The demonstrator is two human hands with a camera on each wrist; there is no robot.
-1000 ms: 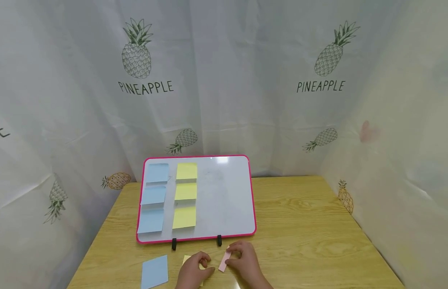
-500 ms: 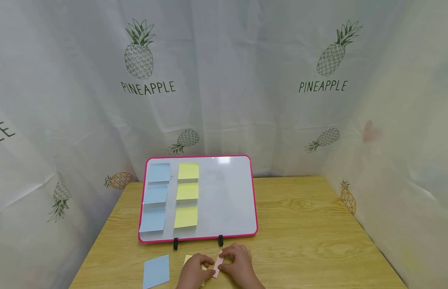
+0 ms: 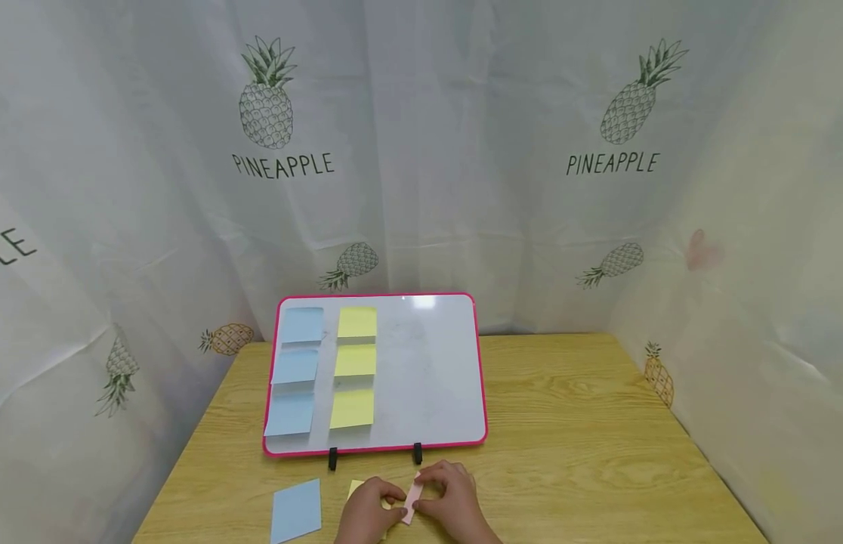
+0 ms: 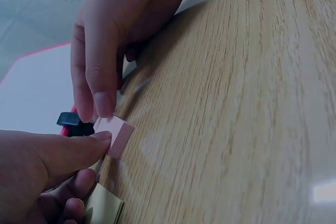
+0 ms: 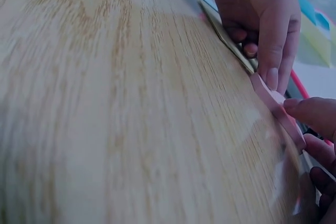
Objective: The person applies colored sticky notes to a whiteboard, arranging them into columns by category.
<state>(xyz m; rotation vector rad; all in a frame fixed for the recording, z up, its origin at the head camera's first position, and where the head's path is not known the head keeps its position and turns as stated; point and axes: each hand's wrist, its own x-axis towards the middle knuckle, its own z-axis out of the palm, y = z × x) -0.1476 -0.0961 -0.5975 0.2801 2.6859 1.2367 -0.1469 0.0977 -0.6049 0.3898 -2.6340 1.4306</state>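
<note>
A small pad of pink sticky notes [image 3: 412,499] is held tilted just in front of the whiteboard [image 3: 428,378]. My right hand [image 3: 452,499] grips the pad by its ends, thumb and fingers bent round it. From the other side my left hand [image 3: 369,512] meets it, its thumb [image 4: 86,150] lying on the pink paper and its index finger close behind. Under the left hand lies a yellow sticky-note pad [image 4: 105,205], largely covered in the head view. Left of that, a blue sticky-note pad [image 3: 295,511] lies on the wooden table [image 3: 564,468].
The pink-rimmed whiteboard leans back on two black feet [image 3: 418,453]. A column of three blue notes [image 3: 294,366] and one of three yellow notes [image 3: 356,360] stick to its left half. A pineapple-print curtain [image 3: 435,151] hangs behind and along both sides.
My right hand has brought the pink pad leftward to the left hand, whose thumb now touches it. The head view has shifted slightly; the notes on the board look the same.
</note>
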